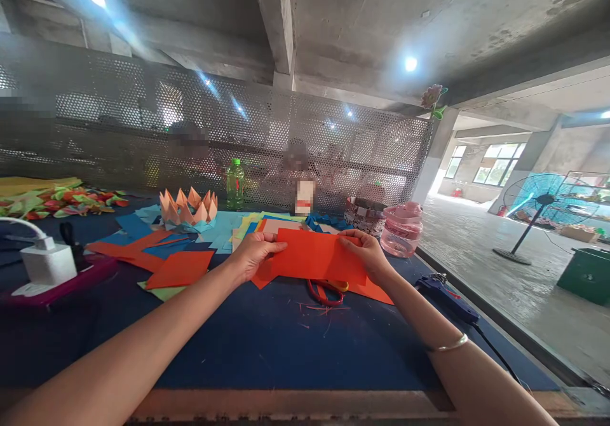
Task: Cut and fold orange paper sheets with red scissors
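Over the blue counter (pixel 267 350), the left hand (pixel 257 257) and right hand (pixel 366 254) hold a red paper sheet (pixel 317 255) in a narrow grip at its short ends. It sits mid-counter, flat, just beyond the scissors (pixel 325 292), with no fold showing.

The left forearm (pixel 119 356) and right forearm (pixel 467 369) both ran off the bottom edge of the view. The orange paper sheet (pixel 317 255) hid the blades of the red-handled scissors (pixel 326 292), so only their handles showed. At the far left corner of the desk (pixel 267 356), a heap of folded coloured paper (pixel 57 202) was cut off by the picture's edge. Behind the perforated metal screen (pixel 119 127), a person (pixel 298 171) was blurred, and the goods on the shelves (pixel 586 200) at the right edge were too small to tell.
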The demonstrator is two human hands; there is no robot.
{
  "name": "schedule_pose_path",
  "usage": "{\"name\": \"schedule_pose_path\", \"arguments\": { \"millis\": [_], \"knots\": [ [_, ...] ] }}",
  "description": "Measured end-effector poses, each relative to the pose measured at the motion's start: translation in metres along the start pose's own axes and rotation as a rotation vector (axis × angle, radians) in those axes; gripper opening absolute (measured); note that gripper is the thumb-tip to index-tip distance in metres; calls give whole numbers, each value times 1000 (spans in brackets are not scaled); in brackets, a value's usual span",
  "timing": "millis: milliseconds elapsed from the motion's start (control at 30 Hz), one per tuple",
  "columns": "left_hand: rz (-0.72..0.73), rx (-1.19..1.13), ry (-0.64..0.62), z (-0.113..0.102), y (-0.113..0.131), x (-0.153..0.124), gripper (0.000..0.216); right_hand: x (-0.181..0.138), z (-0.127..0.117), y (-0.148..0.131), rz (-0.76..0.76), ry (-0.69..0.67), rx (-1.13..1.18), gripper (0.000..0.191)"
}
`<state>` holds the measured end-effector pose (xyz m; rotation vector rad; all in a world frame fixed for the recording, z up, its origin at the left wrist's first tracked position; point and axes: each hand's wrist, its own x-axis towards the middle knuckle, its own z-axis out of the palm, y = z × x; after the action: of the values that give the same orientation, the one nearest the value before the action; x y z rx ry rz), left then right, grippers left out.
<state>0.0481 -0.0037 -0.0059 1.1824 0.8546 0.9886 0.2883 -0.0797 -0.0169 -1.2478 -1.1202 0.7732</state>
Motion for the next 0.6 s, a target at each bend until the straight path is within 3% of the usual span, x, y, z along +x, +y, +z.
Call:
{"name": "schedule_pose_path", "arguments": {
  "millis": [600],
  "knots": [
    [17,-27,20,4,3,-2,23,2,0,4,-19,3,-4,43]
  ]
}}
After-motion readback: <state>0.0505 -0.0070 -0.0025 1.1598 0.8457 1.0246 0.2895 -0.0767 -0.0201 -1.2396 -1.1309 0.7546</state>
